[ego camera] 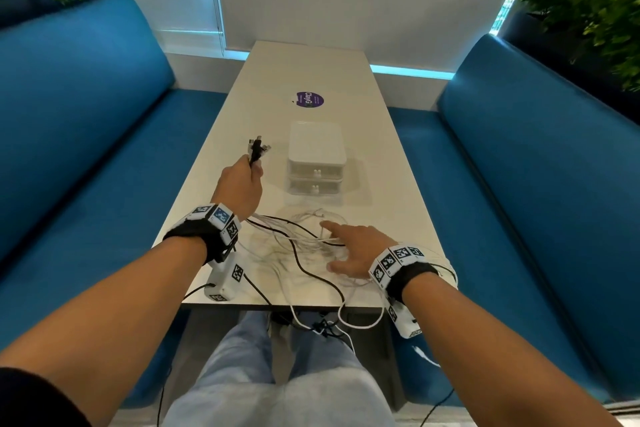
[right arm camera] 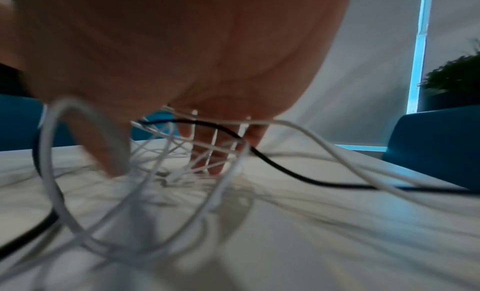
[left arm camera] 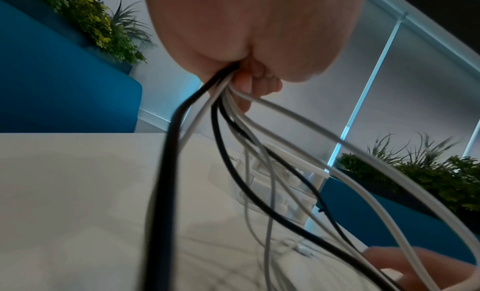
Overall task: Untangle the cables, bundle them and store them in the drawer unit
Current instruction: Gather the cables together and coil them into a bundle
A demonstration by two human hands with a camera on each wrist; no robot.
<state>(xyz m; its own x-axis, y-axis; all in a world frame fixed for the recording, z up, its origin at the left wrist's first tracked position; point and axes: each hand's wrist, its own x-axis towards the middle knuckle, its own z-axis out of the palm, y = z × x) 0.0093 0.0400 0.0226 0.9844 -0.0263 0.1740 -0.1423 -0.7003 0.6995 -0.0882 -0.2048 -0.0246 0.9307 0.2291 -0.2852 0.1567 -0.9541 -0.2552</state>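
Note:
My left hand is raised over the table and grips several cable ends, their black and silver plugs sticking up past the fist. From the fist black and white cables hang down to a loose tangle near the table's front edge. My right hand lies spread over that tangle, fingers straight and reaching down among white strands. A white two-drawer unit stands just beyond, both drawers closed.
A purple round sticker lies farther back on the table. Blue benches flank both sides, with plants behind them. Some cable loops hang over the front edge above my knees.

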